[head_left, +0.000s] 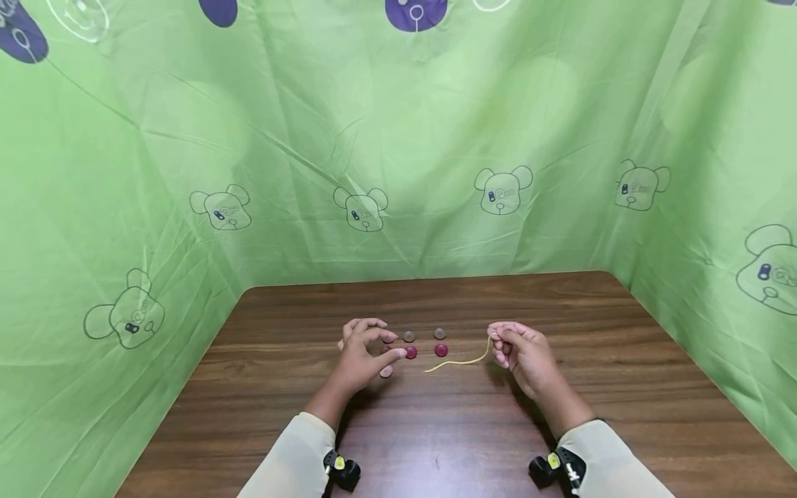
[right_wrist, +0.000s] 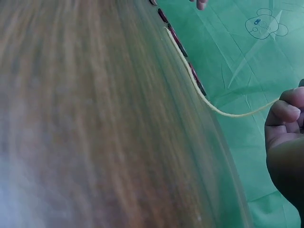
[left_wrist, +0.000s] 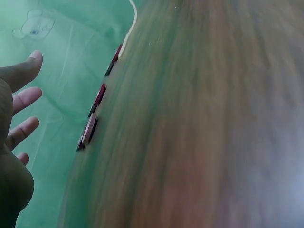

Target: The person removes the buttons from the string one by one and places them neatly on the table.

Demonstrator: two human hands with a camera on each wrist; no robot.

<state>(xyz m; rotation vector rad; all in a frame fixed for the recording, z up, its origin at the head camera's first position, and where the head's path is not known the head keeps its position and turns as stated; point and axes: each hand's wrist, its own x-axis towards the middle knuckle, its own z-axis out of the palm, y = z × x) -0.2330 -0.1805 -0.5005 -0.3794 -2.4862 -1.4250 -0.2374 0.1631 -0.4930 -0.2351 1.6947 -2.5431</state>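
My left hand (head_left: 363,351) hovers over the left end of a group of round buttons, its thumb and fingers apart. In the left wrist view the fingers (left_wrist: 26,99) are spread with nothing between them. Near this hand lie a red button (head_left: 411,353), a grey-brown button (head_left: 409,337) and a pinkish button (head_left: 386,371). The hand partly covers others. Farther right are another red button (head_left: 441,350) and a grey-brown one (head_left: 440,333). My right hand (head_left: 519,349) pinches one end of a yellow string (head_left: 463,362), raised above the table; its loose end trails left onto the wood.
The buttons lie on a brown wood-grain table (head_left: 436,415). Green cloth (head_left: 423,138) printed with bear heads hangs behind the table and along both sides. Each sleeve cuff carries a small black wrist camera, one on the left (head_left: 346,474) and one on the right (head_left: 545,472).
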